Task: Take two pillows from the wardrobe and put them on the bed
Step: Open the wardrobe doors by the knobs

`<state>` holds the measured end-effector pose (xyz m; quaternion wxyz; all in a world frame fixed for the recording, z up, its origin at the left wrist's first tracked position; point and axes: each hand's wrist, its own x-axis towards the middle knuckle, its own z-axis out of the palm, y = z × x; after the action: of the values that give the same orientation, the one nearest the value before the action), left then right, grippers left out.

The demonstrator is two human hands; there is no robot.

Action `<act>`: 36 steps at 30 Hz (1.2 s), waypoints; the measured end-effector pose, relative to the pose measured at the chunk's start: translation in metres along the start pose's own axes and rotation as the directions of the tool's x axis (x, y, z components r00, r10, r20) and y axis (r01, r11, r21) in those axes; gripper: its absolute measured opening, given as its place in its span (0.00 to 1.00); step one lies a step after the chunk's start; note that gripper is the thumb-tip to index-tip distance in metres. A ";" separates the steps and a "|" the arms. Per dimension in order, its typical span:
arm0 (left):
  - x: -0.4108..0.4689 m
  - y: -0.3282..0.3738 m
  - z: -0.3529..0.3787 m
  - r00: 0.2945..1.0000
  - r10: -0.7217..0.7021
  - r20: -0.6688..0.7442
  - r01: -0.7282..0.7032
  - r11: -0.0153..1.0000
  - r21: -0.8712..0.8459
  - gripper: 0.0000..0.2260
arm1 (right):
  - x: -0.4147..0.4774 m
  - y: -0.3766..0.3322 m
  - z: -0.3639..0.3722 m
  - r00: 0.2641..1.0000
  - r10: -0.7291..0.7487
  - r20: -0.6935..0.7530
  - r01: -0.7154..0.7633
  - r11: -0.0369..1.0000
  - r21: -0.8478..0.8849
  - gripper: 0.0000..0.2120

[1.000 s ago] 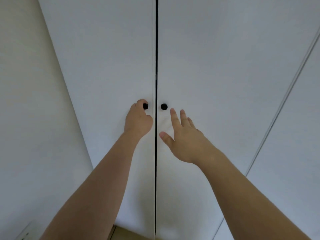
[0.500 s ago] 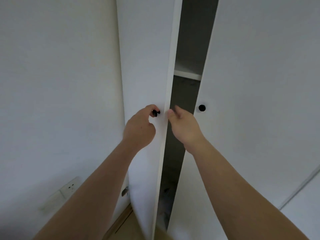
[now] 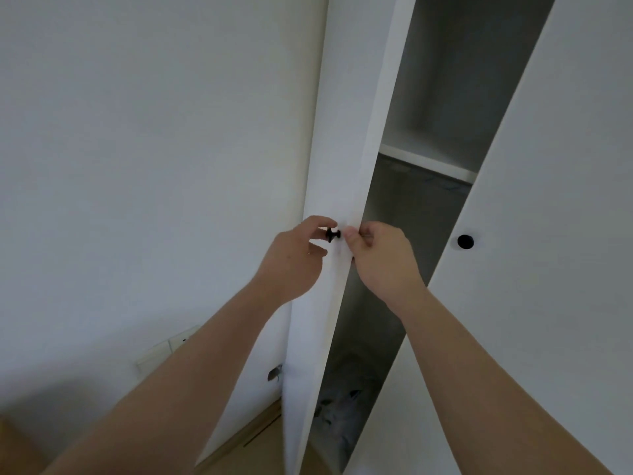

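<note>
Two hands on the left wardrobe door (image 3: 342, 149): left hand (image 3: 291, 258) curls round its black knob (image 3: 332, 234), right hand (image 3: 380, 258) pinches the door edge. At six o'clock inside, I see a pale crumpled bundle (image 3: 339, 406) (pillows? can't tell). Pillows should be light and squashy; I'd hug them mid-body. No readable writing.

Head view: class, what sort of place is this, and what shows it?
Probably a bedroom or similar room at home: a tall white wardrobe door standing partly open, its black knob, a shelf inside, and a wall socket low on the wall.
</note>
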<state>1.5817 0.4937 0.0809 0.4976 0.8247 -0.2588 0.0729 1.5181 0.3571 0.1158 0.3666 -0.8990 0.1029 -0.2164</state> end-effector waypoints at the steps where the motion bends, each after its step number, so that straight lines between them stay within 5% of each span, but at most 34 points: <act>1: -0.002 -0.004 -0.003 1.000 -0.016 0.013 0.017 0.998 -0.055 0.25 | 0.001 -0.002 0.001 1.000 -0.011 0.009 0.011 1.000 0.004 0.13; 14: -0.022 -0.052 -0.073 0.974 -0.197 -0.107 0.135 0.895 -0.426 0.18 | 0.014 -0.064 0.074 0.982 -0.171 0.079 0.166 0.984 0.070 0.14; 22: -0.020 -0.096 -0.115 0.933 -0.293 -0.210 0.189 0.894 -0.407 0.16 | 0.031 -0.110 0.133 0.972 -0.209 0.108 0.196 0.974 0.116 0.20; 28: -0.004 -0.124 -0.141 0.886 -0.325 -0.332 0.190 0.906 -0.379 0.04 | 0.050 -0.142 0.167 0.957 -0.202 0.208 0.191 0.979 0.072 0.28; 36: 0.011 -0.169 -0.159 0.882 -0.290 -0.371 0.148 0.919 -0.366 0.14 | 0.066 -0.156 0.209 0.918 -0.250 0.308 0.231 0.968 0.095 0.20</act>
<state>1.6968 0.6887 0.0313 0.6761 0.7199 -0.0587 0.1460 1.6780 0.5734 0.1130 0.3742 -0.9171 -0.0748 -0.1153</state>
